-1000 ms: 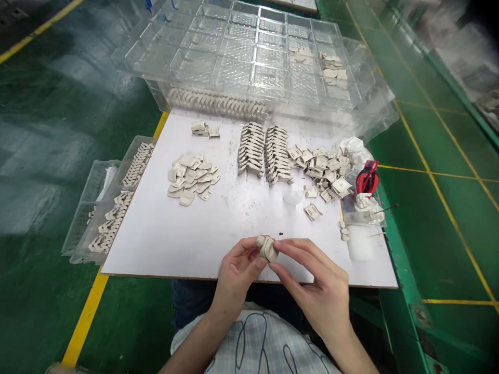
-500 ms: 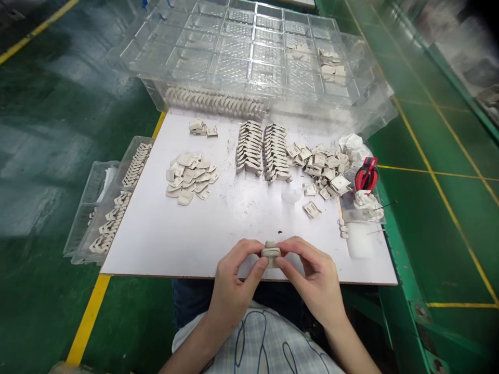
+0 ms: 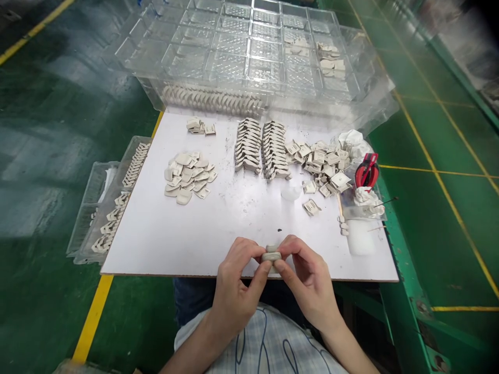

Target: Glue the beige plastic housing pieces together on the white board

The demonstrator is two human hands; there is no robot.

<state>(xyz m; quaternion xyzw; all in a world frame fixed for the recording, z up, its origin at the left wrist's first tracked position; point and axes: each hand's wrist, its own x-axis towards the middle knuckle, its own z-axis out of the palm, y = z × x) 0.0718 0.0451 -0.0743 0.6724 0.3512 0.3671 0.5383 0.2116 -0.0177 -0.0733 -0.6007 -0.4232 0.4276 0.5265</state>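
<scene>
A: Hands status?
B: Left hand [image 3: 234, 291] and right hand [image 3: 307, 283] both pinch one small beige moulded plastic clip [image 3: 271, 255], fingertips pressed on it from either side. Clip sits over the near edge of the white table [image 3: 187, 234].
A: What else is on the table?
B: Far from the clip: two neat rows of stacked beige clips [image 3: 261, 149]. Left of the rows, a loose pile of flat beige pieces [image 3: 189, 176]. Right of them, a scattered heap of ribbed beige pieces [image 3: 323, 163], then red-handled cutters [image 3: 367, 171]. Beyond the rows, a clear compartment tray [image 3: 249, 47].

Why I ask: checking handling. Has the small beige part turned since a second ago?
Yes. The beige part now lies flat along the white board's near edge, earlier tilted.
</scene>
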